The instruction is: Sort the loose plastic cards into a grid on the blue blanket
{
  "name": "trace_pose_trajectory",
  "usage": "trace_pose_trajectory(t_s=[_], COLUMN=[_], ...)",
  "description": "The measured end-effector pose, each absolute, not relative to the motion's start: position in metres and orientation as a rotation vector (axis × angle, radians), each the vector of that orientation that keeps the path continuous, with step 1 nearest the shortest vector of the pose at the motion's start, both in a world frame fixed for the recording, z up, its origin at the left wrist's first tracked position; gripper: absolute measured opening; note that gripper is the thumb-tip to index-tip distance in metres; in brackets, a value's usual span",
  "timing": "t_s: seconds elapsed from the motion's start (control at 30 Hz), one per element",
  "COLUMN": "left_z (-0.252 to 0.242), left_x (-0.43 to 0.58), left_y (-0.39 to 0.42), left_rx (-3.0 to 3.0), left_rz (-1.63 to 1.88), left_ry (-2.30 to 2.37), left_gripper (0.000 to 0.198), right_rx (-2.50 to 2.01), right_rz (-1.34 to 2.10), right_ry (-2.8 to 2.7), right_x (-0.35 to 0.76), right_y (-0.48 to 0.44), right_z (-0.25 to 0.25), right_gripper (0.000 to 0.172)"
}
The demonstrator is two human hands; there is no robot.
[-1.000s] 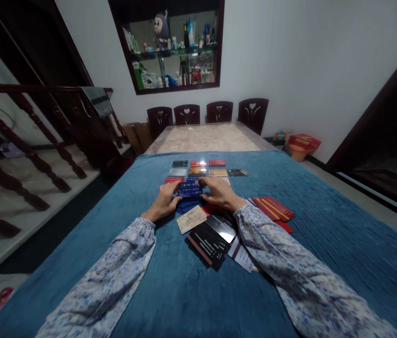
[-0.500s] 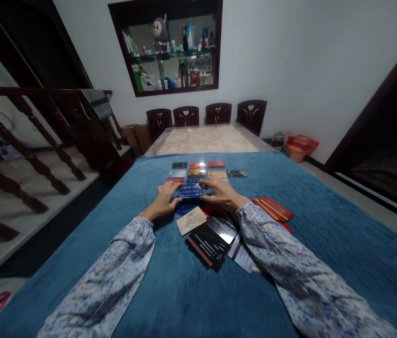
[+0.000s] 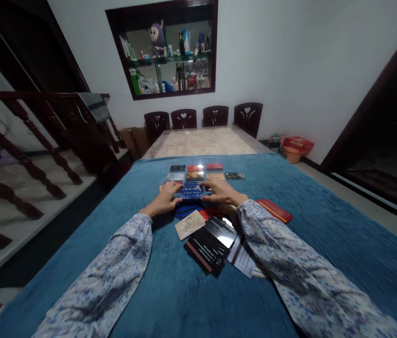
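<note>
A blue card (image 3: 191, 192) with white print is held by its two short sides between my hands, toward the near end of several rows of cards. My left hand (image 3: 164, 198) grips its left edge with thumb and fingers. On the opposite edge, my right hand (image 3: 221, 191) pinches in the same way. Beyond them lie a black card (image 3: 177, 167), a red card (image 3: 214, 166), a gold card (image 3: 194, 176) and a dark card (image 3: 235, 176). Nearer me, a beige card (image 3: 189, 225) overlaps a loose pile of black cards (image 3: 205, 253). Whether the blue card touches those beneath cannot be made out.
A blue cloth (image 3: 113, 253) covers the near part of the table. A white card (image 3: 242, 258) and red cards (image 3: 276, 210) lie around my right sleeve. Chairs (image 3: 215, 116) stand at the far end, and a wooden railing (image 3: 25, 136) runs along the left.
My hands have shifted the blue card slightly forward, over more of the blue card behind it. The camera view has tilted a little.
</note>
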State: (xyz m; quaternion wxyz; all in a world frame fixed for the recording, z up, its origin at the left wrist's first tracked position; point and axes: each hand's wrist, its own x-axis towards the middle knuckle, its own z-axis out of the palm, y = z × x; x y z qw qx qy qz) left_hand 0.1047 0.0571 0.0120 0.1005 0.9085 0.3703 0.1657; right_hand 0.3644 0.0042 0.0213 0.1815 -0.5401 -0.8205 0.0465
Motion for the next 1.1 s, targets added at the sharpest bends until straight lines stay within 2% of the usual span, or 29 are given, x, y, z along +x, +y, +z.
trace_pose_trajectory(t_s=[0.43,1.1], left_z=[0.005,0.002], left_x=[0.122,0.137], left_y=[0.092,0.119], left_rx=[2.727,2.812], left_rz=[0.433,0.293], left_ry=[1.097,1.128], left_gripper=[0.047,0.049], right_rx=[-1.545,-1.790], right_rz=[0.130,0.023], right_ry=[-2.366,-2.466], right_x=[0.380,0.381], right_y=[0.024,0.051], right_z=[0.028,0.023], right_gripper=[0.044,0.054])
